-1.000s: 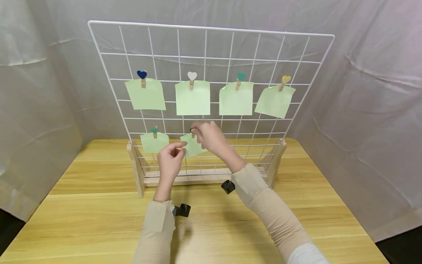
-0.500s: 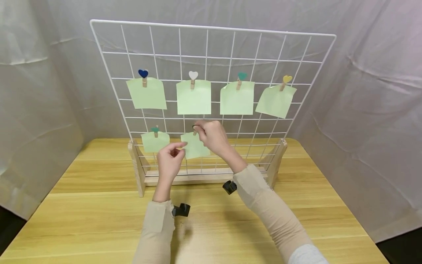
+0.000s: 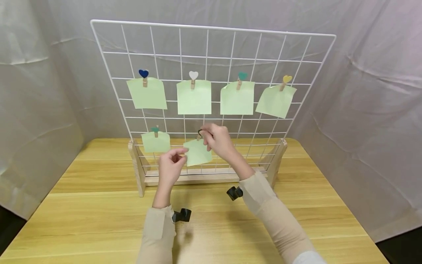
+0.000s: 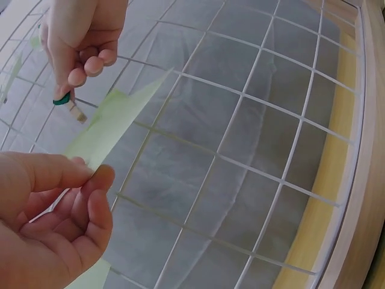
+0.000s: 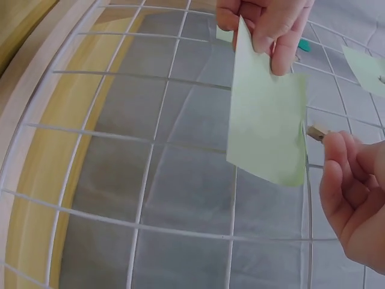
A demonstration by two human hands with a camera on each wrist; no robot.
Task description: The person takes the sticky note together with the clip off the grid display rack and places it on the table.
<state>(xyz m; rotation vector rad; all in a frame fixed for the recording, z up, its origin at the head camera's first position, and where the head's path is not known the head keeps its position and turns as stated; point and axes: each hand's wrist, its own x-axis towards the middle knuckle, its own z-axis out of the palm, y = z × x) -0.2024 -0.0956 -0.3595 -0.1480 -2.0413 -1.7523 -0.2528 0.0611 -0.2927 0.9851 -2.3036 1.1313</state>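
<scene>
My left hand [image 3: 169, 165] pinches the left edge of a pale green paper note [image 3: 198, 153] between thumb and forefinger. The note stands in front of the lower part of a white wire grid [image 3: 207, 28]. My right hand [image 3: 219, 140] pinches a small wooden clothespin [image 5: 317, 133] with a dark green top. In the right wrist view the clothespin's tip is right by the note's edge, and in the left wrist view a small gap shows between them. Behind the fingers, part of the clothespin is hidden.
Several green notes hang clipped above, under blue, white, teal and yellow heart clothespins. Another note [image 3: 156, 142] hangs lower left under a teal clothespin [image 3: 155, 132]. The grid stands in a wooden base [image 3: 194, 179] on a wood-grain table [image 3: 99, 220]; grey cloth [image 3: 359, 121] surrounds it.
The note in my left hand has moved down and slightly right. My right hand, with the clothespin, has also shifted right and a little down. The other notes hang as before.
</scene>
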